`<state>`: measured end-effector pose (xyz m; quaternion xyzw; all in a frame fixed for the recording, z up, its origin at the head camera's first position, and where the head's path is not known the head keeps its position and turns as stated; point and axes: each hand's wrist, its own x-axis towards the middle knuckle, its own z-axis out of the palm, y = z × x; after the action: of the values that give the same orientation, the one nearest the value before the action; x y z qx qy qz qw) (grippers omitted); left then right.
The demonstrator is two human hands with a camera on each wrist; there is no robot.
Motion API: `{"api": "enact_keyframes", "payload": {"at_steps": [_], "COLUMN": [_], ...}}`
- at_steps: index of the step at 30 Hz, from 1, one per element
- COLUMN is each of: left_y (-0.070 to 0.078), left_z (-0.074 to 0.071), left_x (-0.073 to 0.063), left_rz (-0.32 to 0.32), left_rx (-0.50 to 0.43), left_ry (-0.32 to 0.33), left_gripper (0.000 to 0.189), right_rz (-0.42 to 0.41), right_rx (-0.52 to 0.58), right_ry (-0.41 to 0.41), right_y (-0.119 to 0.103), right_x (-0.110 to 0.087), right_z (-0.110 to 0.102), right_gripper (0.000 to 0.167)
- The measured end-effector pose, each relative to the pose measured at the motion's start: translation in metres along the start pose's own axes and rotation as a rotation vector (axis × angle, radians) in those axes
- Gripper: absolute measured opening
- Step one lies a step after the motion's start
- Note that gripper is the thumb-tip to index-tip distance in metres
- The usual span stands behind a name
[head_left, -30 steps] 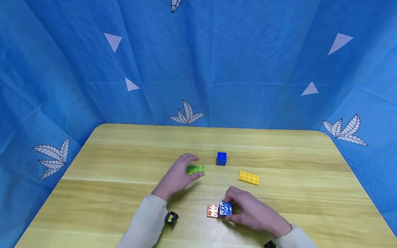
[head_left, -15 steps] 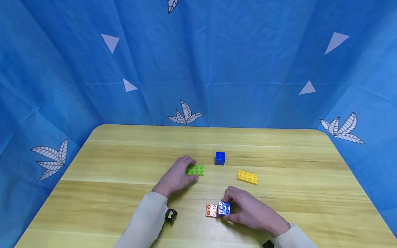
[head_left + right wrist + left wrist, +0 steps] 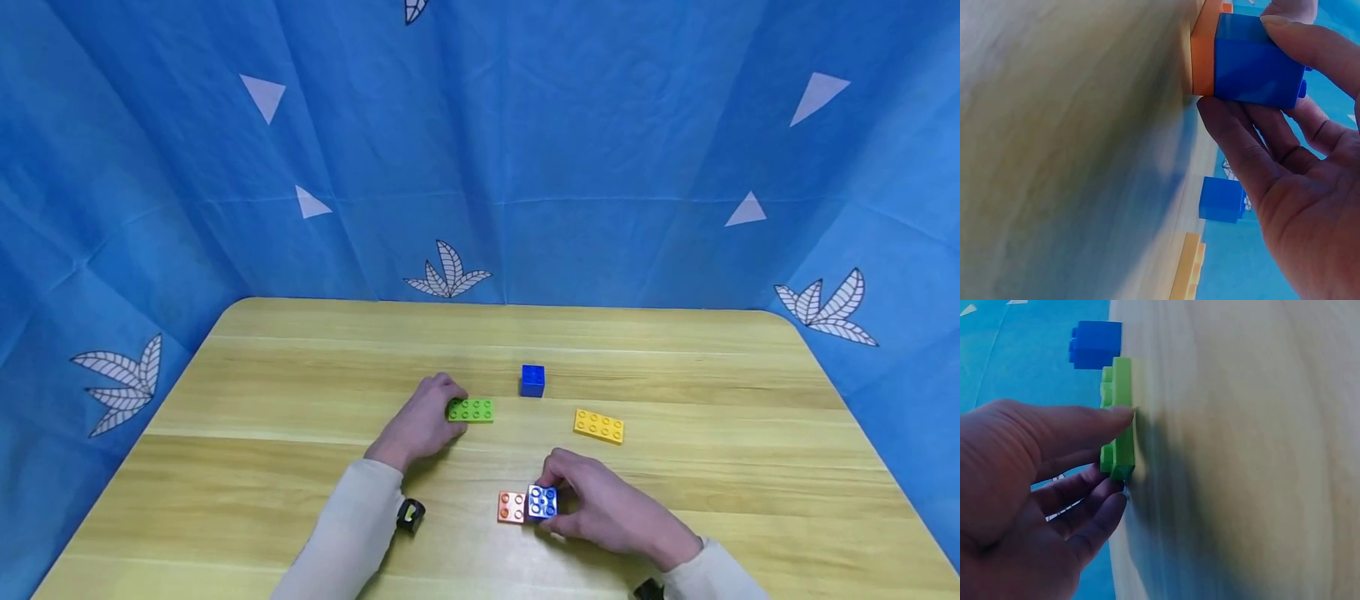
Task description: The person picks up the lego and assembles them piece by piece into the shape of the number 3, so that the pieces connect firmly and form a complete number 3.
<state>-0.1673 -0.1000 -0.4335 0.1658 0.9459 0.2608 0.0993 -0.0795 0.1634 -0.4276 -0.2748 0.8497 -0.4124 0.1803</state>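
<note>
My left hand (image 3: 422, 422) pinches the left end of a flat green building brick (image 3: 476, 410) lying studs-up on the table. In the left wrist view, the thumb presses one long side of the green brick (image 3: 1122, 381), with fingers at its far side. Near the front, my right hand (image 3: 600, 505) holds a square blue brick (image 3: 542, 502) between thumb and fingers. That brick sits on the right part of a flat orange brick (image 3: 512, 507), whose left studs show. The right wrist view has the blue brick (image 3: 1257, 62) flush against the orange brick (image 3: 1204, 53).
Another blue brick (image 3: 532, 381) stands farther back on the wooden table (image 3: 300, 367). To its right and nearer lies a flat yellow brick (image 3: 598, 426), slightly turned. A blue patterned curtain (image 3: 600, 167) hangs behind the table's rear edge.
My left thumb and fingers have closed in around the green brick's left end, the hand drawing slightly left. The right hand and its blue brick stay in place.
</note>
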Motion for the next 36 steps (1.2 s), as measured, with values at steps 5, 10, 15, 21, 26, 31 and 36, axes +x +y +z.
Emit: {"api": "enact_keyframes", "payload": {"at_steps": [5,10,15,21,26,31,36], "left_y": [0.0009,0.0006,-0.0016,-0.0035,-0.0046,-0.0058,-0.0069], "left_z": [0.0004,0.0000,-0.0009,-0.0027,-0.0051,-0.0052,-0.0029], "left_x": [0.0003,-0.0005,-0.0014,-0.0016,-0.0024,-0.0016,0.0000], "left_rz": [0.006,0.004,0.010,0.031,0.058,0.088,0.088], "left_rx": [0.027,0.037,-0.017,-0.071,-0.084,-0.100,-0.130], "left_ry": [0.002,0.000,0.014,0.020,0.017,0.015,0.023], "left_gripper": [0.041,0.039,0.039,0.036,0.035,0.036,0.037], "right_rz": [-0.004,0.008,0.011,0.011,0.009,0.005,0.007], "right_rx": [0.000,0.007,0.000,-0.005,-0.014,-0.015,-0.014], "right_ry": [0.001,-0.005,-0.010,-0.007,-0.006,-0.013,-0.016], "right_y": [-0.0008,-0.0011,-0.0016,-0.0020,-0.0024,-0.0029,-0.0019], "right_x": [-0.0004,-0.0007,-0.0002,-0.0002,0.0007,0.0016,0.0005], "right_z": [-0.0012,-0.0017,-0.0029,-0.0028,-0.0027,-0.0047,-0.0050], "right_gripper": [0.028,0.027,0.027,0.028,0.028,0.028,0.028]}}
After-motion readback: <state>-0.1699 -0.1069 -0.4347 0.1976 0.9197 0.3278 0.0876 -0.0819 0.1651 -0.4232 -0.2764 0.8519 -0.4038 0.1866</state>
